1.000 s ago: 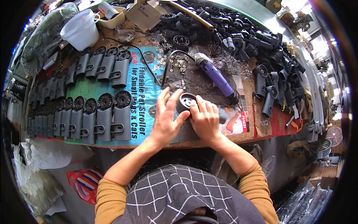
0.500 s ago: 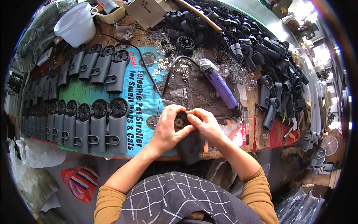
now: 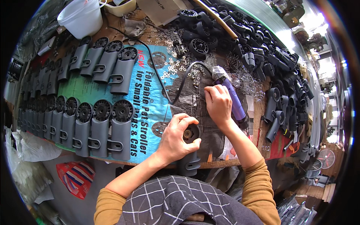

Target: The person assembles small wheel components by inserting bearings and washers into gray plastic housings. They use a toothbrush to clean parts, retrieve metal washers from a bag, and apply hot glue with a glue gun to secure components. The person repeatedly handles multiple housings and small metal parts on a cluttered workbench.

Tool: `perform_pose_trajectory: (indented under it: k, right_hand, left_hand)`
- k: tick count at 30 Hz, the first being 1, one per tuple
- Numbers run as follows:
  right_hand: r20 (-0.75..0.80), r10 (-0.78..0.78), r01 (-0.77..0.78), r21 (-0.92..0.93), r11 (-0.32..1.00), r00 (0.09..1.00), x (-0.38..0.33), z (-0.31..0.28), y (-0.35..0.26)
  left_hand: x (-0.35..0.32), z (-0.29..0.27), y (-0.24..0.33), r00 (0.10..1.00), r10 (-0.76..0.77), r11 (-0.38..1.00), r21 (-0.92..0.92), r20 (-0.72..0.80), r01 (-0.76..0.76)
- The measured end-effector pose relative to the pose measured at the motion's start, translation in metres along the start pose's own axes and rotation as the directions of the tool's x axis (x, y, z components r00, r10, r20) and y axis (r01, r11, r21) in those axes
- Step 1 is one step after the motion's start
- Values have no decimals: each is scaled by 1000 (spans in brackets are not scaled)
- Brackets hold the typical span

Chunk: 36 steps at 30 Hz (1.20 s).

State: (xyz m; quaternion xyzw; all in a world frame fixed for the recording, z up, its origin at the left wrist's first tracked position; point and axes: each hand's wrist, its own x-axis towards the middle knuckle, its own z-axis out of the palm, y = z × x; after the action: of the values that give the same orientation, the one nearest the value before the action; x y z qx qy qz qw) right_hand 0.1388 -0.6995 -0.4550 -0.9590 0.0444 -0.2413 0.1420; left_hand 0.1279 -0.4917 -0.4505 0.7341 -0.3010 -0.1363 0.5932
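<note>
My left hand (image 3: 175,137) grips a dark grey plastic joint housing (image 3: 188,165) at the front edge of the table. Its thumb and fingers wrap round the round head, where a metal-looking ring shows in the middle; the slotted tab end points toward me. My right hand (image 3: 219,103) is apart from the housing, above the dark mat just left of a purple electric screwdriver (image 3: 235,101). Its fingers are curled together, and their tips hide whatever they may hold. The screwdriver lies slanted, with a black cable (image 3: 180,88) looping off its far end.
Two rows of similar grey housings (image 3: 122,138) stand on the left. Small white rings (image 3: 176,65) and wire springs (image 3: 245,80) lie scattered at the back. Black plastic parts (image 3: 258,48) are heaped behind and right. A white bucket (image 3: 80,18) stands back left.
My right hand has left the housing and moved away, toward the screwdriver. My left hand keeps its grip on the housing, whose round head shows more fully. The view has shifted slightly.
</note>
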Motion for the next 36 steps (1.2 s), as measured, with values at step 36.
perform_pose_trajectory:
  k: [36]
  right_hand:
    - [560,138,-412,398,820,817,-44,-62,-70]
  left_hand:
    - [-3,7,-11,993,78,997,-5,-90,-79]
